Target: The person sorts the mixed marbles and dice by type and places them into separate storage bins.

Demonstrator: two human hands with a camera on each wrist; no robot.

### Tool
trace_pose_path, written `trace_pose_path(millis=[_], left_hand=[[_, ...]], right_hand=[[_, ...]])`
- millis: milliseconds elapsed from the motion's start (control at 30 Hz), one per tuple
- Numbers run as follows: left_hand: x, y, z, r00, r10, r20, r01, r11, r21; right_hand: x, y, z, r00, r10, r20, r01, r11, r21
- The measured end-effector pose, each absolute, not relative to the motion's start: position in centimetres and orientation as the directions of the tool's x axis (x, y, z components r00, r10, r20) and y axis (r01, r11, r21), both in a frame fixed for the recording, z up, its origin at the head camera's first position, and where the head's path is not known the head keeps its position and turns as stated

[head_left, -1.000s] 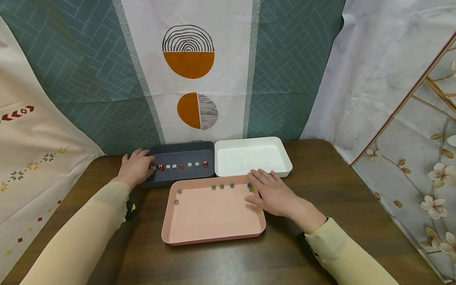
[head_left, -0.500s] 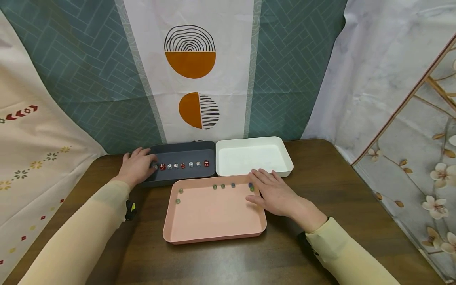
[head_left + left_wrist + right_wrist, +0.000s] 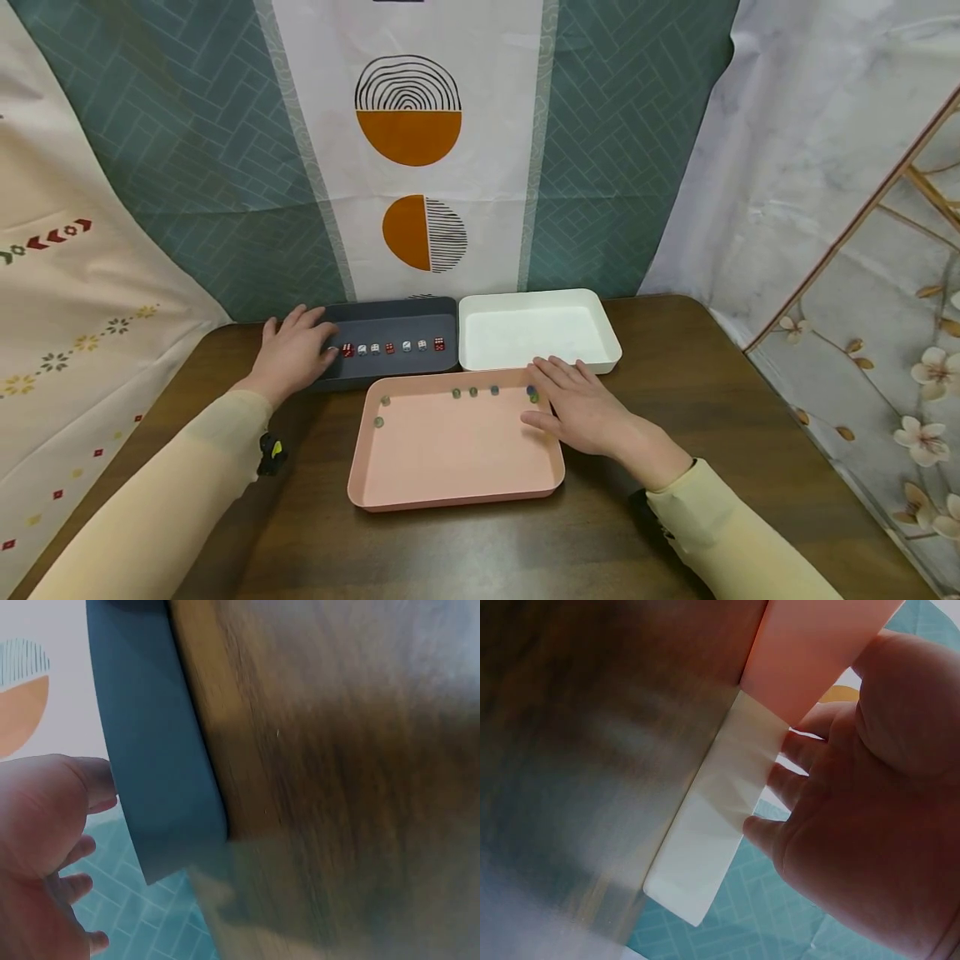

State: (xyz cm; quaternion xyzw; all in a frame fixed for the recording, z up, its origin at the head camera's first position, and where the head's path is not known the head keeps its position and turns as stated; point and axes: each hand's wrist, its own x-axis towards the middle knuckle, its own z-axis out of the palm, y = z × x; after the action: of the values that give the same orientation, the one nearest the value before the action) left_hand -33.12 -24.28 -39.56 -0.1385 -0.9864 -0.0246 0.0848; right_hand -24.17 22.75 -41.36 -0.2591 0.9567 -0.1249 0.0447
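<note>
My left hand [image 3: 288, 354] reaches over the left end of the dark tray [image 3: 390, 310]. Between its thumb and index finger a small pale die [image 3: 333, 351] partly shows at the end of a row of red and white dice, such as the red die [image 3: 439, 343]. In the left wrist view the thumb [image 3: 94, 780] is at the tray's rim. My right hand [image 3: 577, 408] lies flat with straight fingers over the right back corner of the pink tray [image 3: 457, 471], fingertips near the white tray [image 3: 536, 329]. Beside its index finger are a blue marble [image 3: 531, 390] and a green marble [image 3: 534, 398].
Several more marbles, like the green marble [image 3: 456, 392] and pale marble [image 3: 378, 422], lie along the pink tray's back and left sides. The three trays stand close together on a wooden table [image 3: 465, 558]. Patterned cloth [image 3: 480, 167] hangs behind the table.
The whole head view has shifted slightly to the right. The left hand's fingers are spread a little more around the pale die. The right hand stays in place on the tray corner.
</note>
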Motion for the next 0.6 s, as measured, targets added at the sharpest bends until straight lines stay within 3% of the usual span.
trace_pose_path(millis=[600], left_hand=[[-26.5, -20.3, -39.1, -0.892, 0.332, 0.308, 0.364, 0.93, 0.05]], right_hand=[[-24.0, 22.5, -41.0, -0.854, -0.519, -0.018, -0.503, 0.835, -0.223]])
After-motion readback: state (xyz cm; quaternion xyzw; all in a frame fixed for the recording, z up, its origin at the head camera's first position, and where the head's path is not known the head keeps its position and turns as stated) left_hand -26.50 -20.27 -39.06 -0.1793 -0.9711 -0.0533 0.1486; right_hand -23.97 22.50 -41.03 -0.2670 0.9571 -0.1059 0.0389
